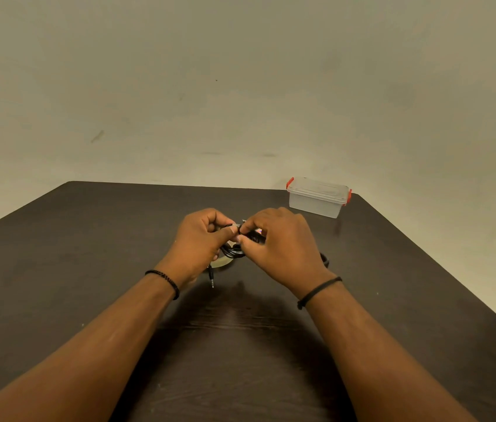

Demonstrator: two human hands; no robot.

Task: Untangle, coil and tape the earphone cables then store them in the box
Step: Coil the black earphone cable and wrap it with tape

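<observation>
We have both hands up over the middle of the dark counter (88, 269), knuckles nearly meeting. Our left hand (202, 239) is curled tight, thumb and forefinger pinching the black earphone cable (234, 250) at its top. Our right hand (283, 242) closes in from 3 o'clock, fingertips pinched on the same bundle, with a small scrap of colour showing between its fingers that we cannot make out. The cable hangs in a loose coil just below the pinch, and its plug (211, 280) dangles free toward 6 o'clock, just off the left wrist. Behind the coil a pale tape roll (223, 263) lies on the counter, mostly hidden by the left hand. Out at 1 o'clock, well apart from the hands, sits the clear box (316, 197), lid on, red clips at both ends, near the far edge.
</observation>
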